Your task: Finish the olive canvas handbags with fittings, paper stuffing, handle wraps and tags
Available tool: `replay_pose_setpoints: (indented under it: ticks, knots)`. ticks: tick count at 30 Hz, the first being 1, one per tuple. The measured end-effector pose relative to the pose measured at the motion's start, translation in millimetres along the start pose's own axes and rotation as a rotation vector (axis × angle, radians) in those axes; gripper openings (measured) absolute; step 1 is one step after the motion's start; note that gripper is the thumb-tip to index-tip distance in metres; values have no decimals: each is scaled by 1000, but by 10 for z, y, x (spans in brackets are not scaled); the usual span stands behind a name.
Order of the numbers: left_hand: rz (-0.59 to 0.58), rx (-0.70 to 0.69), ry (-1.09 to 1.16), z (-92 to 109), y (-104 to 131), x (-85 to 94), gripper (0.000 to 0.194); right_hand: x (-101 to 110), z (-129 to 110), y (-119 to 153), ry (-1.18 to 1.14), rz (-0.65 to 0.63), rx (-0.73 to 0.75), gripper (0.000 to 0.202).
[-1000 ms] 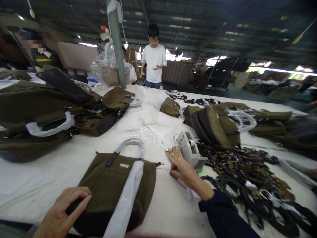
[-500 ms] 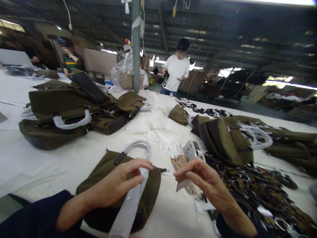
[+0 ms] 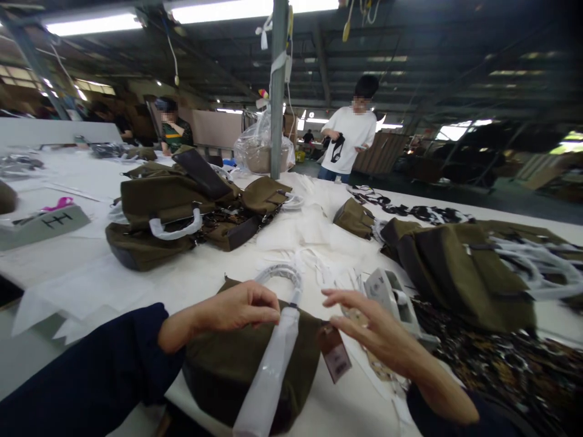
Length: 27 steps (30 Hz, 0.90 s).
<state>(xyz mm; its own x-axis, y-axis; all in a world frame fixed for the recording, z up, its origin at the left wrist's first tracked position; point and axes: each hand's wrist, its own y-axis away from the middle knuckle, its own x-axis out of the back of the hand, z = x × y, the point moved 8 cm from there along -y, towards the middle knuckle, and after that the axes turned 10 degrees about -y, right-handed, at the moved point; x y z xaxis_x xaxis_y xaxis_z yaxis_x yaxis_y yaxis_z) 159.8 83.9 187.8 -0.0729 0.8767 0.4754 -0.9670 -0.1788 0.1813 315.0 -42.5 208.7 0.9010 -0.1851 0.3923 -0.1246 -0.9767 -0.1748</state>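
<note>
Though blurry, tag (image 3: 336, 357) nr RH (image 3: 381, 331)

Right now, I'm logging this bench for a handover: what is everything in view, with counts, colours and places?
Near bag: one, olive, front centre
Tag: one, brown, bag's right end
Dispenser: one, pale grey, right of bag
Left bags: several, olive
Right bags: several, olive
Straps: many, dark, right
Sheets: several, white, left and centre
Box: one, pale, left
Table: white, beneath
Post: one, grey-green, back
People: several, one white-shirted, background
Lights: several, white, overhead
Left hand: one, navy sleeve, over bag
Right hand: one, navy sleeve, by tag
</note>
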Motion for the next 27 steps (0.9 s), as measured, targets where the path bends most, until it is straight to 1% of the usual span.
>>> replay_pose_setpoints:
  ticks: [1,2,3,4,5,7,9,11,13,15,17,19,20,21,23,25,27]
  knots:
    - [8,-9,-47,10,5,49,29,-51,-65,-113,94,32,56,23]
    - [8,-21,-88,19,1,83,28,-146,-121,-235,141,36,101,27]
    - [10,-33,-117,20,-9,112,29,-279,-157,-360,147,9,127,26]
    - [21,-45,-137,8,-21,145,29,-433,-165,-483,130,-40,130,21]
    - [43,-52,-149,-19,-32,183,29,-576,-155,-596,105,-78,122,15]
    - [86,-52,-163,-119,-39,254,29,-785,-86,-779,32,-105,88,15]
    - [110,-44,-163,-246,-24,304,29,-906,19,-895,-82,-109,42,15]
    - [117,-28,-141,-370,1,332,30,-1003,140,-956,-222,-161,-38,11]
    - [147,17,-91,-501,14,381,30,-1061,250,-989,-333,-202,-140,8]
    - [206,75,-33,-650,2,461,30,-1068,332,-1033,-386,-196,-219,10]
    - [309,129,4,-831,-32,579,30,-1030,408,-1104,-401,-139,-262,13]
    - [416,190,20,-1062,-81,684,29,-969,527,-1187,-421,-30,-306,13]
    - [452,233,32,-1195,-109,709,30,-952,611,-1223,-436,26,-341,14]
    - [469,278,46,-1327,-141,709,32,-956,709,-1249,-450,69,-384,16]
    - [468,340,80,-1545,-207,655,38,-1032,923,-1274,-466,107,-487,18]
    - [455,345,127,-1665,-266,578,44,-1150,1122,-1260,-463,107,-579,21]
    - [451,311,189,-1708,-304,520,48,-1243,1277,-1218,-450,117,-634,24]
